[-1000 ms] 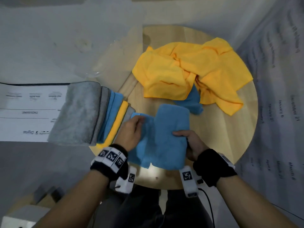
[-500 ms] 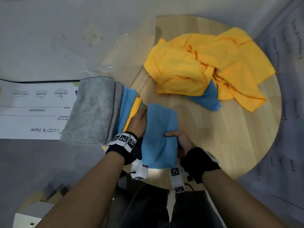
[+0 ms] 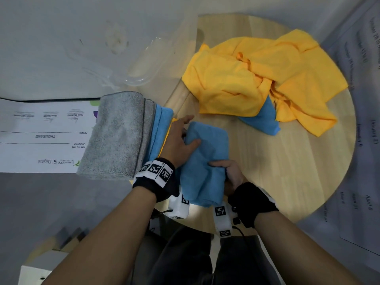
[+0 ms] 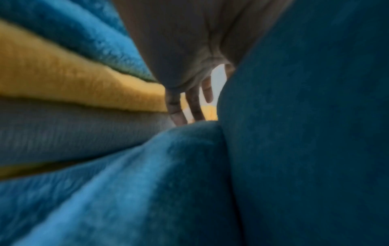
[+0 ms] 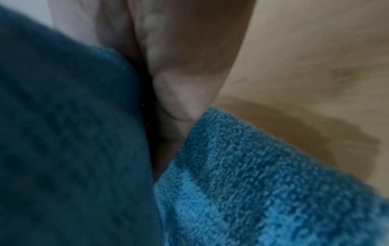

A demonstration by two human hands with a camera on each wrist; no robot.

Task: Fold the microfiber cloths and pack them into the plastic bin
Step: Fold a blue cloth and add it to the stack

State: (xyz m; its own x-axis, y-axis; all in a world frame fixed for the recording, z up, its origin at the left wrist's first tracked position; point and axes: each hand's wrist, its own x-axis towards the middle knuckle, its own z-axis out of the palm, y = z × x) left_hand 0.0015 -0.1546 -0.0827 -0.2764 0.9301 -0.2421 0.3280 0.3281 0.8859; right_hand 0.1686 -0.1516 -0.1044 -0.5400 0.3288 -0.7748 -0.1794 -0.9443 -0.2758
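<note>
On the round wooden table (image 3: 287,171), head view: folded blue cloth (image 3: 205,161) held between both hands. Left hand (image 3: 178,140) lies against its left edge, fingers straight, thumb on top, beside the stacked folded cloths (image 3: 123,134). Right hand (image 3: 230,173) grips its right edge. Loose yellow cloths (image 3: 257,79) lie well apart; clear plastic bin (image 3: 141,73) faint behind. Left wrist: fingers (image 4: 196,103) extended between the stack and the blue cloth. Right wrist: fingers (image 5: 181,99) curled into blue fabric.

both forearms reach forward, each wrist wearing a black band with white marker blocks; left hand (image 3: 178,140) lies with fingers extended and thumb spread, right hand (image 3: 231,171) has fingers curled in a pinch.
</note>
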